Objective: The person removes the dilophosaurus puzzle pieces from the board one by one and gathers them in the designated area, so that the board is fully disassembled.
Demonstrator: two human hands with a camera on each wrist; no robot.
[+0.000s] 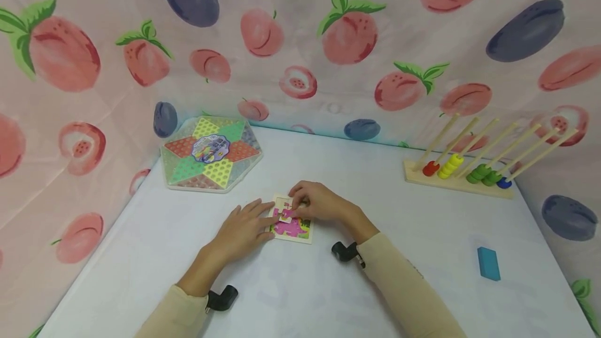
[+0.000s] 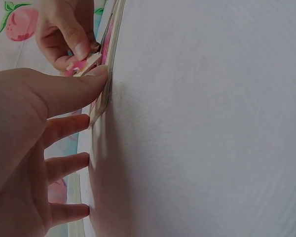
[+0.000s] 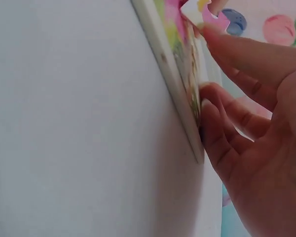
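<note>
A small wooden jigsaw board [image 1: 291, 229] with a pink animal picture lies on the white table between the two hands. My right hand [image 1: 321, 202] pinches a pink and white puzzle piece [image 1: 285, 217] over the board. In the left wrist view the piece [image 2: 91, 64] is tilted, partly raised from the board. My left hand [image 1: 241, 231] has its fingers spread at the board's left side. Its thumb [image 2: 89, 85] touches the board's edge, while other fingertips rest on the table. Fingers hide part of the board's upper right.
A hexagonal Chinese checkers set [image 1: 211, 153] sits at the back left. Toward the back right stands a wooden peg rack [image 1: 457, 184] with coloured beads on upright sticks. A blue block [image 1: 489, 263] lies at the right. Fruit-patterned cloth [image 1: 300, 25] hangs behind the table.
</note>
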